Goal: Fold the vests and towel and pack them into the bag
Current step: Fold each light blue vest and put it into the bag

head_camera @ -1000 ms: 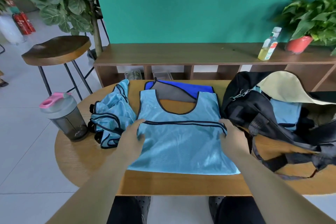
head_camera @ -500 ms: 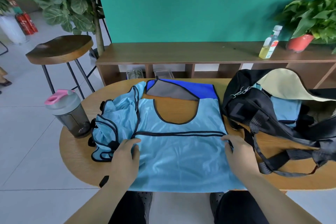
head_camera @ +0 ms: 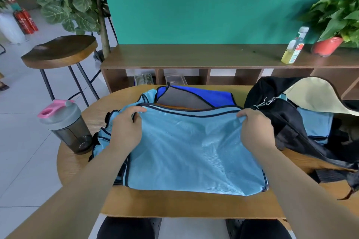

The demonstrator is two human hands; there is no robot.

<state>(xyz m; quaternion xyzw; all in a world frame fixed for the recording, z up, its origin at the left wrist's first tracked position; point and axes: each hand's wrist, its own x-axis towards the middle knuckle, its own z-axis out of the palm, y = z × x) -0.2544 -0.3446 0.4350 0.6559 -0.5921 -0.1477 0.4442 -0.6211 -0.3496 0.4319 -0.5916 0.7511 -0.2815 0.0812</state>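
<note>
My left hand and right hand each pinch one far corner of the light blue vest, fingers closed on the dark-trimmed edge, thumb against forefinger. The vest lies flat on the wooden table directly in front of me, its long axis running left to right between my hands, its near edge close to the table's near rim. The edge I hold sits at the far side, just short of the blue and grey towel lying beyond it. The black bag stands open to my right, just beside my right hand, with another light blue piece visible inside; the right hand is therefore the nearer one for packing. A second crumpled vest lies to the left, partly under my left forearm, next to the shaker bottle. Judgement: folding is in progress; the held edge should next be laid down square, then the vest halved across its long axis, before transfer rightward into the bag
</note>
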